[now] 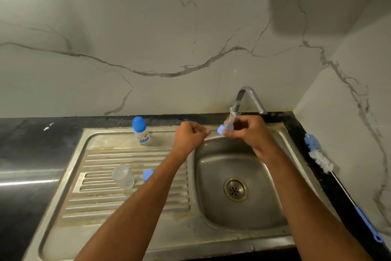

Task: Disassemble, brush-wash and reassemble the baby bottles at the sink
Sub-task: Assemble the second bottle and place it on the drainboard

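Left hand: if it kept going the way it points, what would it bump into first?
The left hand points right, toward the right hand holding a blue bottle part under the tap. It would probably meet that part first, though depth is unclear.

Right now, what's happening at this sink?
A person is washing baby bottle parts. The right hand holds a blue ring with a clear teat under the steel tap; the left hand hovers beside it, holding nothing. A capped bottle and a clear bottle body wait on the steel drainboard. The blue bottle brush lies on the counter.

Capped bottle upright on drainboard; clear bottle body beside blue ring
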A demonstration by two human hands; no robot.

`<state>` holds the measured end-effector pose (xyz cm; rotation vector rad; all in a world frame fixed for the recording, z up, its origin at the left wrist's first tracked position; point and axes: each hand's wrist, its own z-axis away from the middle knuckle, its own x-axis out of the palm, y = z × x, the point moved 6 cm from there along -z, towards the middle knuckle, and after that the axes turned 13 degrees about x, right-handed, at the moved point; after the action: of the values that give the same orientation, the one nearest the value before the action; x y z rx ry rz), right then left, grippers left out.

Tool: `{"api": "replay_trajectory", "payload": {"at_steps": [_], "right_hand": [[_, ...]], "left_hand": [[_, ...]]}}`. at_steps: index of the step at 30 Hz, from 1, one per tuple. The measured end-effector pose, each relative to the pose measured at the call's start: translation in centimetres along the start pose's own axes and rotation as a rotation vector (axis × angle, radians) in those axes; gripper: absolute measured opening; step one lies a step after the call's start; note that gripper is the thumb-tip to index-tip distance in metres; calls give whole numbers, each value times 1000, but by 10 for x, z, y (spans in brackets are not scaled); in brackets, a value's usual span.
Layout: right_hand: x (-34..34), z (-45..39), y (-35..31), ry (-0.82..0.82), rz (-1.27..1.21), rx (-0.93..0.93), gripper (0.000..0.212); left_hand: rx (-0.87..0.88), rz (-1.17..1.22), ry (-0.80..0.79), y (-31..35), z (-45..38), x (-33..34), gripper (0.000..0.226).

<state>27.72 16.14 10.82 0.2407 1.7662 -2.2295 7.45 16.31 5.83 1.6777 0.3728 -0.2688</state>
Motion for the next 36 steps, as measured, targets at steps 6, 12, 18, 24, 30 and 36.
{"api": "replay_trajectory", "payload": {"at_steps": [6, 12, 18, 24, 30, 36], "right_hand": [[51, -10, 28, -90, -195, 117, 44], [108, -21, 38, -144, -120, 135, 43], [169, -21, 16, -244, -93, 79, 44], [220, -18, 10, -285, -44, 73, 43], [238, -13, 7, -315, -5, 66, 43], [243, -12, 6, -317, -1, 77, 41]], "left_hand": [[26, -192, -25, -19, 13, -27, 17], [-25, -349, 5, -52, 31, -82, 27], [-40, -469, 47, -78, 56, -138, 35], [-78, -609, -18, -107, 79, -171, 45], [-201, -745, -185, -125, 90, -175, 52], [-235, -755, -307, -134, 94, -169, 46]]}}
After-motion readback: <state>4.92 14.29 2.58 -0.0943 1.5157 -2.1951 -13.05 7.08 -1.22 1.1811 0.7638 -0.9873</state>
